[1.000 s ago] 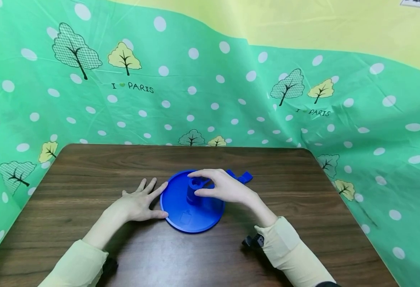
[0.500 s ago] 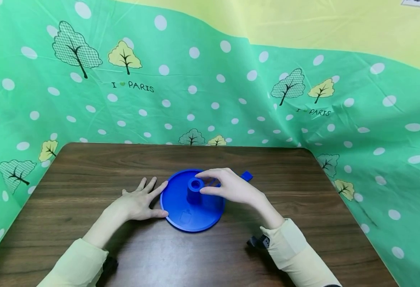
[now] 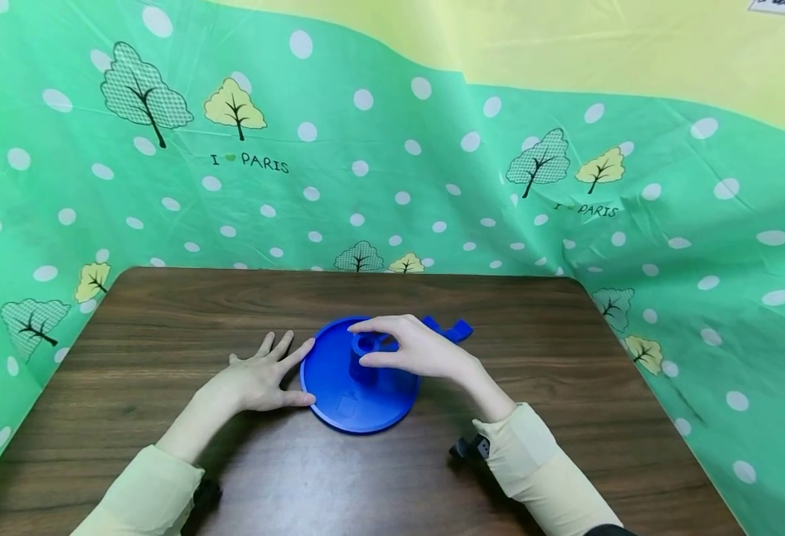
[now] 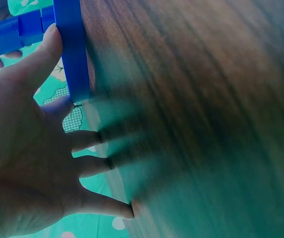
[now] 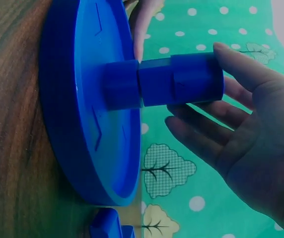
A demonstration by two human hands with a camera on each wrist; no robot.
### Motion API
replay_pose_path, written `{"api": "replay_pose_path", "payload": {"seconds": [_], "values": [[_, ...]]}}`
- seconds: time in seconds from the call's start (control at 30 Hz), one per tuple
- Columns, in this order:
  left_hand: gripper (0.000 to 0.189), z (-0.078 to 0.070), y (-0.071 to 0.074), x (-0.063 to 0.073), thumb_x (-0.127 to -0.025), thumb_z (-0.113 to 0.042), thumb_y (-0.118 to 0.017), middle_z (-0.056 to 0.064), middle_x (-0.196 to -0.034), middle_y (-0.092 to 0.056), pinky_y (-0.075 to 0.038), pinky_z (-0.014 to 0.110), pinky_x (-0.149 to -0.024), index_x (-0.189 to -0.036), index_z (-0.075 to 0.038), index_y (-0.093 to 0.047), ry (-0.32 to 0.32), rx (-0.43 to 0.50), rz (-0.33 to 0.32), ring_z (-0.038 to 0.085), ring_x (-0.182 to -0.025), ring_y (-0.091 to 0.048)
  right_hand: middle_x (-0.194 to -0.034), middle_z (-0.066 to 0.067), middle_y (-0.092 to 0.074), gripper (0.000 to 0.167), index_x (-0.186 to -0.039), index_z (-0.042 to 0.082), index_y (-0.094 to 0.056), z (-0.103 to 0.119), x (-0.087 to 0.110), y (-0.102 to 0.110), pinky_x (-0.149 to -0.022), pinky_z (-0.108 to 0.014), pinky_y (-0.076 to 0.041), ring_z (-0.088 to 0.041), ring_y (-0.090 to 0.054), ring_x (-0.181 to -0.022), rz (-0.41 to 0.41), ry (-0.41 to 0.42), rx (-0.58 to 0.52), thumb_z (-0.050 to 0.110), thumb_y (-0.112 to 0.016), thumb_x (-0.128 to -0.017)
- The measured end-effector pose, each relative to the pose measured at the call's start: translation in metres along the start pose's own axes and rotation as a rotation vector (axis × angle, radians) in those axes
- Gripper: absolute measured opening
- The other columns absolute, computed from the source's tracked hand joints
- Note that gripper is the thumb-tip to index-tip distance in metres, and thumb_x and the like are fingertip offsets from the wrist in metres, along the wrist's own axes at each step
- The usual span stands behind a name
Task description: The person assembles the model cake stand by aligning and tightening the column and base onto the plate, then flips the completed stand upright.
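Note:
A blue round base [image 3: 359, 409] with a raised rim lies flat on the table. From its middle rises a blue cylindrical post [image 5: 196, 77] with a hollow top, built in stacked sections with a seam between them. My right hand [image 3: 426, 350] is at the top of the post; in the right wrist view its thumb touches one side of the upper section and fingers curve round the other. My left hand [image 3: 258, 380] lies spread at the left, thumb and index finger against the base's rim, the other fingers reaching down to the table.
Small blue pieces [image 3: 458, 331] lie just right of the base, partly behind my right hand. The brown wooden table [image 3: 339, 484] ends at a green dotted cloth [image 3: 339, 186] hanging behind it.
Half a second ago my right hand had drawn slightly right, off the post's far side. Now it is back left round the top. My left hand and the base have not moved.

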State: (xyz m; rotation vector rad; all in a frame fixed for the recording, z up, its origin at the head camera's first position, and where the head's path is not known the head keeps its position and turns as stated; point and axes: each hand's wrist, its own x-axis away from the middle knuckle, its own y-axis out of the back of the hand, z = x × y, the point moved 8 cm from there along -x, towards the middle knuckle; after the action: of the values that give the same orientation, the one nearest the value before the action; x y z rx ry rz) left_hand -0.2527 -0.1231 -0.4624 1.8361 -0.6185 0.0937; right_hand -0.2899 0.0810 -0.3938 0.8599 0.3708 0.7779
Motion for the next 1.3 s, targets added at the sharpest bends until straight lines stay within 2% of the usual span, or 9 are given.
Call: {"api": "replay_pose_path", "payload": {"seconds": [0.17,0.37,0.57,0.77,0.97,1.03,1.13,1.2,1.3], "values": [[0.1,0.001,-0.001,-0.001,-0.089,-0.073,-0.061,0.023,-0.172,-0.013,-0.017,0.094,-0.098,-0.166,-0.025,-0.019,0.003,-0.01,0.002,0.057,-0.156,-0.01,-0.146,0.002,-0.063,0.051,-0.144,0.024,-0.06,-0.001,0.001,-0.002,-0.109,-0.041,-0.052,-0.016,-0.059,-0.136,0.001,-0.025,0.0,0.043,-0.069,-0.098],[0.099,0.0,-0.001,0.0,-0.089,-0.072,-0.061,0.023,-0.172,-0.013,-0.016,0.094,-0.099,-0.166,-0.026,-0.019,0.005,0.0,0.002,0.056,-0.156,-0.009,-0.144,0.001,-0.065,0.056,-0.146,0.018,-0.059,-0.002,0.007,0.001,-0.105,-0.041,-0.055,-0.016,-0.063,-0.13,-0.014,-0.036,0.001,0.044,-0.069,-0.098],[0.099,-0.001,0.0,0.0,-0.09,-0.071,-0.062,0.022,-0.173,-0.013,-0.016,0.094,-0.099,-0.166,-0.026,-0.019,-0.001,0.005,-0.004,0.055,-0.157,-0.009,-0.142,0.002,-0.066,0.054,-0.145,0.018,-0.06,-0.009,0.014,0.004,-0.1,-0.038,-0.057,-0.015,-0.067,-0.12,-0.027,-0.056,0.012,0.04,-0.071,-0.097],[0.099,-0.001,0.0,0.0,-0.09,-0.071,-0.063,0.022,-0.173,-0.013,-0.015,0.094,-0.099,-0.166,-0.026,-0.02,-0.003,0.006,-0.009,0.054,-0.157,-0.01,-0.127,0.003,-0.073,0.046,-0.14,0.016,-0.064,-0.012,0.015,0.006,-0.095,-0.033,-0.059,-0.012,-0.07,-0.11,-0.047,-0.043,-0.018,0.032,-0.072,-0.098],[0.098,-0.002,0.0,-0.001,-0.09,-0.07,-0.063,0.022,-0.173,-0.013,-0.015,0.094,-0.1,-0.166,-0.026,-0.019,-0.004,0.012,-0.008,0.054,-0.157,-0.009,-0.116,0.002,-0.076,0.036,-0.128,0.015,-0.072,-0.012,0.018,0.014,-0.092,-0.036,-0.06,-0.013,-0.07,-0.106,-0.085,-0.069,0.007,0.03,-0.075,-0.096],[0.098,-0.001,0.0,-0.001,-0.09,-0.07,-0.063,0.022,-0.173,-0.013,-0.015,0.094,-0.1,-0.166,-0.026,-0.019,-0.005,0.011,-0.008,0.054,-0.157,-0.009,-0.118,0.001,-0.075,0.039,-0.131,0.015,-0.07,-0.013,0.018,0.016,-0.093,-0.038,-0.059,-0.013,-0.07,-0.108,-0.094,-0.076,-0.001,0.03,-0.075,-0.095],[0.099,-0.001,0.0,-0.001,-0.09,-0.071,-0.063,0.023,-0.172,-0.014,-0.016,0.094,-0.099,-0.166,-0.025,-0.019,-0.006,0.005,-0.007,0.055,-0.157,-0.009,-0.128,-0.001,-0.072,0.052,-0.142,0.019,-0.061,-0.011,0.015,0.015,-0.1,-0.041,-0.058,-0.016,-0.069,-0.117,-0.092,-0.067,-0.034,0.032,-0.076,-0.094],[0.099,-0.001,-0.001,-0.001,-0.09,-0.071,-0.062,0.023,-0.172,-0.014,-0.016,0.094,-0.099,-0.166,-0.025,-0.019,-0.008,0.002,-0.007,0.055,-0.157,-0.01,-0.138,-0.004,-0.068,0.06,-0.148,0.02,-0.055,-0.008,0.012,0.013,-0.105,-0.045,-0.055,-0.019,-0.066,-0.125,-0.077,-0.044,-0.041,0.034,-0.076,-0.094],[0.098,-0.001,-0.001,-0.002,-0.09,-0.071,-0.062,0.023,-0.172,-0.014,-0.016,0.094,-0.099,-0.166,-0.026,-0.019,-0.007,0.002,-0.005,0.055,-0.157,-0.01,-0.149,-0.003,-0.061,0.062,-0.151,0.019,-0.053,-0.003,0.006,0.007,-0.111,-0.045,-0.051,-0.021,-0.06,-0.136,-0.04,-0.009,-0.014,0.037,-0.074,-0.096]]}}
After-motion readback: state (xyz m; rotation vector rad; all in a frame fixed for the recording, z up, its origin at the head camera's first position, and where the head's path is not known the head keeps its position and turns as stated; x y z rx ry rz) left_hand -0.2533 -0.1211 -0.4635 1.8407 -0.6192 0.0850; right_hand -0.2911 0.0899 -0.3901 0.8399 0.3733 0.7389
